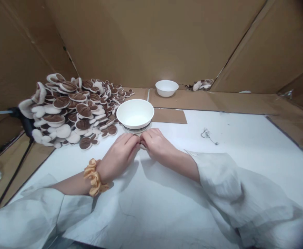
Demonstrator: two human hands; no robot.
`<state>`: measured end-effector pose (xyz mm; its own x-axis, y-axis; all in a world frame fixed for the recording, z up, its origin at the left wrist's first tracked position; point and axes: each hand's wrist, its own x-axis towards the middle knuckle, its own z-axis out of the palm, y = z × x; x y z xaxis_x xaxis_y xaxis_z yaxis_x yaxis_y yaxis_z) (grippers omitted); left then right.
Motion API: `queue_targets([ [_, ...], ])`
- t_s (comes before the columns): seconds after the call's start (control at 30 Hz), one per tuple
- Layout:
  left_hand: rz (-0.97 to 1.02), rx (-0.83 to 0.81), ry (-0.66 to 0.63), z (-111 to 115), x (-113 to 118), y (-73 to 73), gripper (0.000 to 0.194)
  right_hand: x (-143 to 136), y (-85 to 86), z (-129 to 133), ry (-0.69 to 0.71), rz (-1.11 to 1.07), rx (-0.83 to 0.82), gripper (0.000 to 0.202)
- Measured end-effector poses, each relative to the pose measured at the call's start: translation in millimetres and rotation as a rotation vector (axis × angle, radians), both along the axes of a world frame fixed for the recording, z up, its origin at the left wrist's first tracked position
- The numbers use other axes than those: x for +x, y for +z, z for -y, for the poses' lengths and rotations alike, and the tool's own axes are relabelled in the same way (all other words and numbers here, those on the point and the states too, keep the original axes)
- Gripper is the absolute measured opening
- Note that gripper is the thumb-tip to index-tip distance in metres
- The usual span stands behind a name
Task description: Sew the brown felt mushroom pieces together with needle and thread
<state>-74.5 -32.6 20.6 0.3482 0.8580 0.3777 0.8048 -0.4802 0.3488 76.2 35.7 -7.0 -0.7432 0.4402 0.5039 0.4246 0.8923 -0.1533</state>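
My left hand (121, 154) and my right hand (158, 145) meet fingertip to fingertip just in front of a white bowl (135, 114). Both are closed in a pinch on a small brown and pale plush piece (142, 146), which the fingers mostly cover. An orange scrunchie (94, 178) circles my left wrist. Left of the bowl rises a large pile of brown and white plush pieces (76, 114), several with rounded lobes.
A smaller white bowl (167, 88) stands at the back on cardboard. A flat cardboard strip (169, 116) lies behind my right hand. Tangled dark thread (206, 134) rests on the white table (249, 148). More plush pieces (202, 84) lie against the back wall.
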Motion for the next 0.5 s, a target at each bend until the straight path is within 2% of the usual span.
queue_targets([
  [0.13, -0.028, -0.068, -0.052, -15, -14, 7.8, 0.019, 0, 3.3, 3, 0.112, 0.061, 0.156, 0.029],
  [0.27, 0.049, -0.36, -0.135, -29, -30, 14.3, 0.016, 0, 8.8, 7, 0.234, 0.074, 0.298, 0.03],
  [0.37, 0.166, -0.532, -0.154, -34, -39, 13.8, 0.012, 2, 13.1, 8, 0.268, 0.038, 0.337, 0.025],
  [0.5, 0.421, -0.573, -0.116, -32, -36, 5.4, 0.017, 6, 14.0, 5, 0.234, -0.05, 0.297, 0.021],
])
